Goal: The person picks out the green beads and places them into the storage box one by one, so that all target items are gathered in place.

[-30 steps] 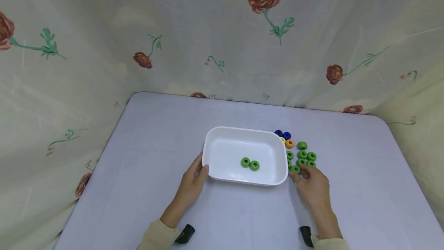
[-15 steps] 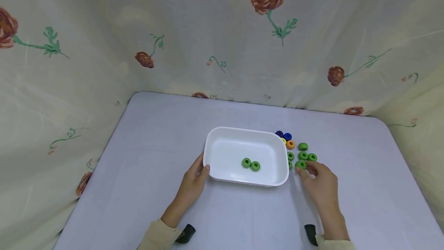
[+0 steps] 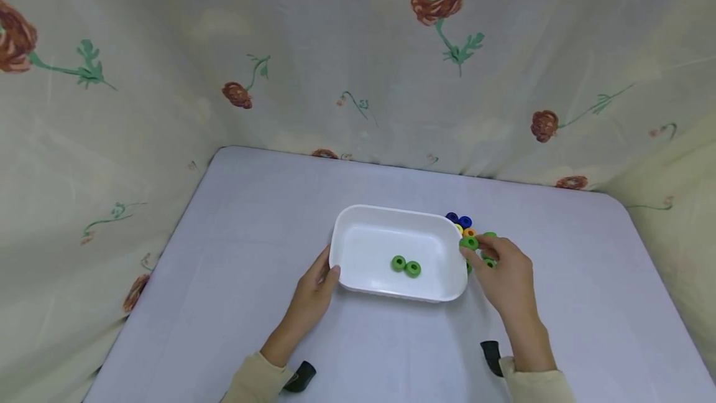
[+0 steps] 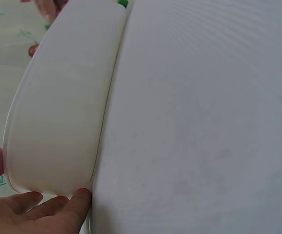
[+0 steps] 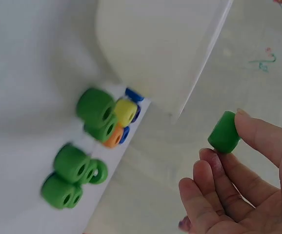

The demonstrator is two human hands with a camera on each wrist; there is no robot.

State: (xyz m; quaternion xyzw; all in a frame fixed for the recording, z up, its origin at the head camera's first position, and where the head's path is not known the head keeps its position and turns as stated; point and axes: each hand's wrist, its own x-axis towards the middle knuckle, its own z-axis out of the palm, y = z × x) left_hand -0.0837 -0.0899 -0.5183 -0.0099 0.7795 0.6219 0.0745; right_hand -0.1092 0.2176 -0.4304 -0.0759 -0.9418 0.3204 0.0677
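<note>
A white rectangular tray (image 3: pixel 363 241) stands on the table, with two green beads (image 3: pixel 413 269) side by side on its floor. My left hand (image 3: pixel 310 294) grips the tray's left end; in the left wrist view the fingers (image 4: pixel 77 209) press the outer wall and the thumb lies at the rim. Between thumb and fingertips, my right hand (image 3: pixel 506 275) pinches a green bead (image 5: pixel 224 132), raised beside the tray's right rim. Below it, more green beads (image 5: pixel 72 163) lie on the table, partly hidden by this hand in the head view.
Beyond the tray's right end sit two blue beads (image 3: pixel 465 222), a yellow bead (image 5: pixel 125 111) and an orange bead (image 5: pixel 112 136). The pale tabletop (image 3: pixel 268 204) is bordered at the back and sides by a flowered curtain (image 3: pixel 302 48).
My right hand has lifted a green bead from the table group and brought it up and left, to the tray's right rim. The left hand keeps its grip on the tray.
</note>
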